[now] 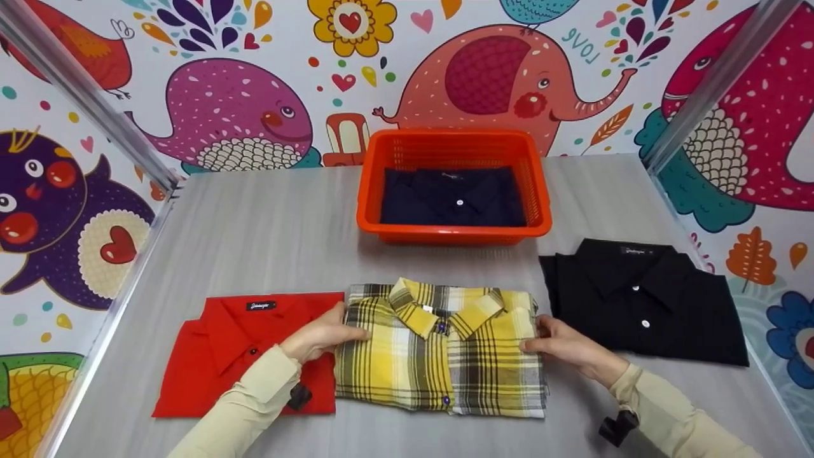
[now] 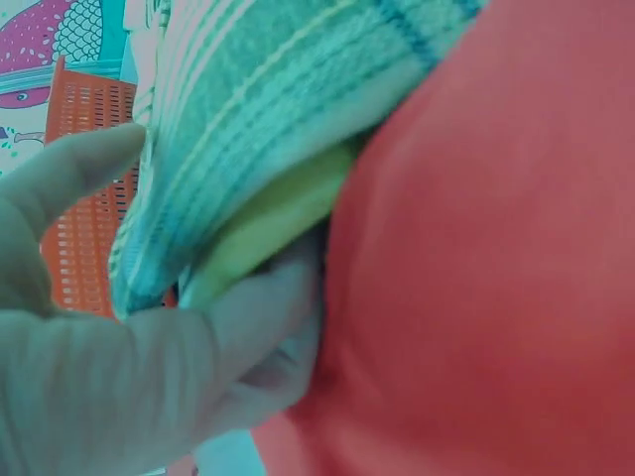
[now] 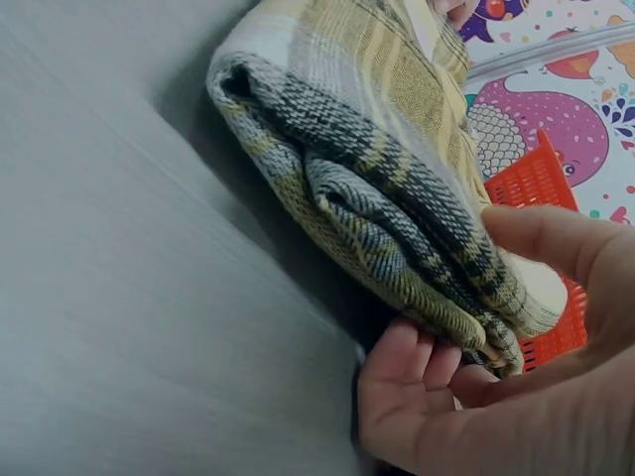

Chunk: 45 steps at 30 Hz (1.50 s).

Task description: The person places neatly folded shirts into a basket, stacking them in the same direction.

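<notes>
A folded yellow, black and white plaid shirt (image 1: 407, 362) lies in the middle of the table, collar toward the back. My left hand (image 1: 324, 332) grips its left edge, thumb on top and fingers underneath, as the left wrist view shows. At the opposite edge my right hand (image 1: 572, 346) holds the shirt the same way; in the right wrist view the thumb presses the top and the fingers (image 3: 397, 367) curl under the folded layers. Beneath my left wrist lies a folded red shirt (image 1: 191, 362). A folded black shirt (image 1: 687, 312) is to the right of my right hand.
Behind the plaid shirt stands an orange plastic basket (image 1: 455, 235) with a folded navy shirt (image 1: 483, 200) inside. The grey table (image 1: 267, 222) is bounded by walls with cartoon animals and metal posts (image 1: 89, 95) at the back corners.
</notes>
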{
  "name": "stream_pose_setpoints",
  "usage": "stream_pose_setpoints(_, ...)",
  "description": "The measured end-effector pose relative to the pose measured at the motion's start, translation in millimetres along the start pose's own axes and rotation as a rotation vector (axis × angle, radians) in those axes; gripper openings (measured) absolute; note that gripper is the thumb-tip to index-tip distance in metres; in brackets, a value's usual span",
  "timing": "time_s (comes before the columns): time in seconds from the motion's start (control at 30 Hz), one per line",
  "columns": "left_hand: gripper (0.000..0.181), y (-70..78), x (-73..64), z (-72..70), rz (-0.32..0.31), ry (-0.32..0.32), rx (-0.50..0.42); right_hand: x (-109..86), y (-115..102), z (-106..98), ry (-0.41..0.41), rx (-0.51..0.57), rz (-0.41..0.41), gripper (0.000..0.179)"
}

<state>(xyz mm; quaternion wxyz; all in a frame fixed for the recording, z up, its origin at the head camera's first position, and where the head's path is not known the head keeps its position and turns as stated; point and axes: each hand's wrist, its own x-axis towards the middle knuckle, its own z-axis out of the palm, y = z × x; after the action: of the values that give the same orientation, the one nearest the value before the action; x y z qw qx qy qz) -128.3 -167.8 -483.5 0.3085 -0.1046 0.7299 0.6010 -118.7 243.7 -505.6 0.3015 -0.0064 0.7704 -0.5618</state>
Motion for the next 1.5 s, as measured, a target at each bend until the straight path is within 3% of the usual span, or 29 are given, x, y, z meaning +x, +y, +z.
stream_pose_setpoints(0.13, 0.089, 3.1, 1.2, 4.1, 0.019, 0.061, 0.107, 5.2, -6.2, -1.5, 0.03, -0.052, -0.034, 0.04)
stream_pose_setpoints(0.23, 0.092, 4.9, -0.3, 5.7, 0.036, 0.079, 0.148, 9.9, -10.6, -2.4, 0.046, -0.051, -0.03, 0.045)
stream_pose_setpoints(0.37, 0.089, 7.8, 3.5, 6.1, 0.083, 0.059, 0.115, 15.7, -15.5, -5.4, 0.045, 0.049, -0.009, 0.057)
stream_pose_setpoints(0.53, 0.085, 11.3, 13.2, 4.8, 0.128, 0.048, 0.083, 21.8, -18.9, -9.5, 0.054, 0.198, 0.002, 0.055)
stream_pose_setpoints(0.77, 0.085, 12.8, 24.0, 5.1, 0.119, 0.023, -0.013, 27.0, -16.0, -15.3, 0.074, 0.28, -0.008, 0.044)
stream_pose_setpoints(0.9, 0.073, 15.2, 27.1, 7.7, 0.157, 0.004, -0.071, 26.1, -14.9, -16.6, 0.08, 0.323, -0.006, 0.048)
stream_pose_setpoints(1.0, 0.064, 15.5, 29.9, 9.3, 0.186, -0.006, -0.069, 25.8, -14.2, -17.1, 0.08, 0.341, -0.005, 0.06)
stream_pose_setpoints(1.13, 0.069, 12.9, 30.4, 10.5, 0.195, -0.018, -0.047, 26.9, -10.1, -16.6, 0.058, 0.365, -0.008, 0.069)
stream_pose_setpoints(1.37, 0.075, 10.4, 25.2, 10.2, 0.189, 0.055, 0.049, 29.2, -1.6, -16.8, 0.009, 0.369, -0.042, 0.081)
stream_pose_setpoints(1.5, 0.079, 7.2, 24.9, 7.2, 0.175, 0.047, 0.034, 29.0, -0.2, -17.3, 0.012, 0.357, -0.032, 0.084)
